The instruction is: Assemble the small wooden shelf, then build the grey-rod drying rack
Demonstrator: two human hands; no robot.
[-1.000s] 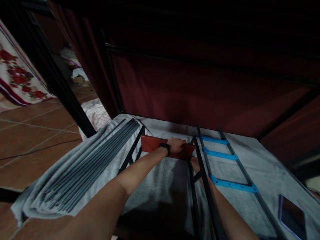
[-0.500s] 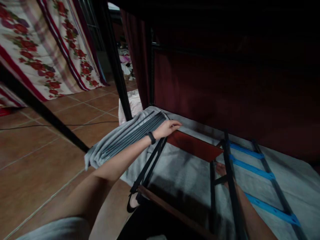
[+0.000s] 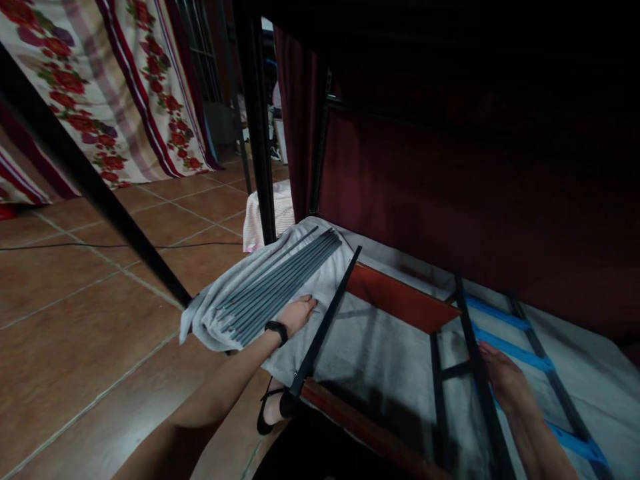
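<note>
A dark metal frame (image 3: 327, 320) with reddish-brown boards (image 3: 400, 293) across it stands on a grey cloth (image 3: 370, 347). My left hand (image 3: 299, 313), a black band at its wrist, lies low over the cloth, between the frame's left bar and a bundle of thin grey rods (image 3: 275, 280). Its fingers look loosely stretched, with nothing visible in them. At the frame's right side, my right hand (image 3: 500, 373) is against a dark upright bar (image 3: 480, 373); its fingertips are partly hidden there. Blue crosspieces (image 3: 515, 347) join dark bars just beyond that hand.
Black posts (image 3: 260, 133) rise at the left end of the cloth-covered surface. A slanted black bar (image 3: 95, 180) crosses the left side. Dark red fabric (image 3: 425, 193) hangs behind. A thin cable (image 3: 125, 247) runs over the tiled floor (image 3: 100, 320), near a flowered curtain (image 3: 100, 100).
My left hand has dropped from the frame's far left corner to the cloth beside the rods. My right hand has moved to the right side of the bar. The frame has turned slightly.
</note>
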